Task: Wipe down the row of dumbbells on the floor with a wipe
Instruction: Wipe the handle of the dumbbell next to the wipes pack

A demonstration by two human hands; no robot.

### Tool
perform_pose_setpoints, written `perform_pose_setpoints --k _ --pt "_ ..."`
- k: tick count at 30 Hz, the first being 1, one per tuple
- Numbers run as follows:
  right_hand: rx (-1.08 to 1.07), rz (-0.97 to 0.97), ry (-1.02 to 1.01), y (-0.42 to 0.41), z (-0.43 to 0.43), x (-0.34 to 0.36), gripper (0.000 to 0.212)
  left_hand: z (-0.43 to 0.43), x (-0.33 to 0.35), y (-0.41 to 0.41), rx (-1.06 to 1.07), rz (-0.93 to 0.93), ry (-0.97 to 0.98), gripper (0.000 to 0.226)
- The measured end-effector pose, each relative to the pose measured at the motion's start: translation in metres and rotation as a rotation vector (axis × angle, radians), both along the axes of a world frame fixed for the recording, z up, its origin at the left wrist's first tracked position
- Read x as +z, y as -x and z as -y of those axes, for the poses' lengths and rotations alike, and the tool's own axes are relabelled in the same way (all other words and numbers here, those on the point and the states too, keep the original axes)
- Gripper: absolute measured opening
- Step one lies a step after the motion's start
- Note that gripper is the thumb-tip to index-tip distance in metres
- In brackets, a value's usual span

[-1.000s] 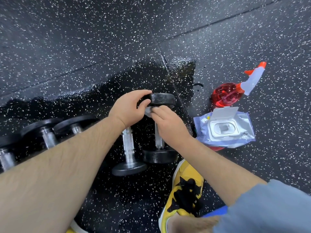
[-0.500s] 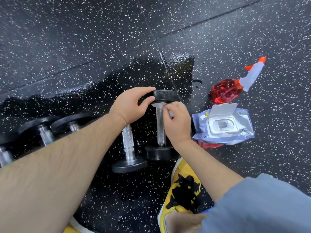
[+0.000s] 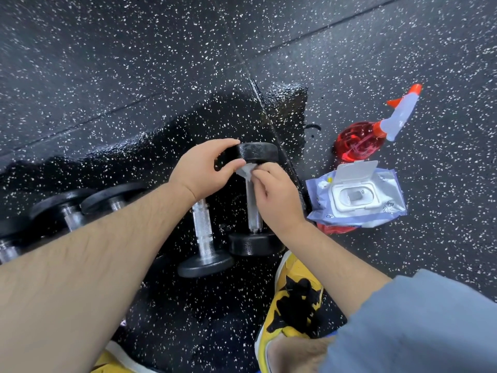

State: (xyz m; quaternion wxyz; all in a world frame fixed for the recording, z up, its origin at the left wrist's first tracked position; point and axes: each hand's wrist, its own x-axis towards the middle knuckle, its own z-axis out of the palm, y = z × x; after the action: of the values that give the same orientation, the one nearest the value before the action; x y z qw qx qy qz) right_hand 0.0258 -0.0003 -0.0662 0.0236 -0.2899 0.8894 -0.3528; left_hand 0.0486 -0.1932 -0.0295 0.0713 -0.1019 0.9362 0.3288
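Two hands: the left hand grips the far head of the dumbbell, the right hand pinches a wipe at its handle. The wipe pack print is unreadable.

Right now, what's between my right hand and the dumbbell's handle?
A white wipe, pinched by the right hand against the top of the dumbbell's handle; the head view shows it.

At three o'clock an open blue wipe packet and at two a red spray bottle hem my right hand; speckled black rubber floor lies free at twelve.
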Motion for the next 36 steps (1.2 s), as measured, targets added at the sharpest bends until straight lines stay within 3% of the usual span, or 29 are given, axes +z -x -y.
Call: perform_pose_setpoints --k 4,9,15,20,22,36 --pt "0.122 0.013 0.026 -0.002 -0.007 0.004 0.014 0.001 0.002 -0.001 0.031 0.015 -0.003 0.037" --pt "-0.060 0.130 0.081 0.005 -0.005 0.002 0.016 0.001 0.003 -0.002 0.032 0.016 0.000 0.032" --pt "-0.049 0.169 0.123 -0.007 -0.009 0.000 0.013 0.004 -0.003 -0.002 0.011 0.049 0.014 0.030" --pt "-0.382 0.662 0.173 0.005 0.001 0.012 0.020 0.006 -0.002 -0.003 0.018 0.063 -0.001 0.030" --pt "-0.392 0.721 0.192 0.001 0.001 0.017 0.012 0.006 -0.002 -0.003 0.021 0.065 -0.004 0.031" --pt "-0.064 0.365 0.091 -0.010 -0.010 0.009 0.012 0.007 0.000 -0.003 0.033 0.061 -0.013 0.038"
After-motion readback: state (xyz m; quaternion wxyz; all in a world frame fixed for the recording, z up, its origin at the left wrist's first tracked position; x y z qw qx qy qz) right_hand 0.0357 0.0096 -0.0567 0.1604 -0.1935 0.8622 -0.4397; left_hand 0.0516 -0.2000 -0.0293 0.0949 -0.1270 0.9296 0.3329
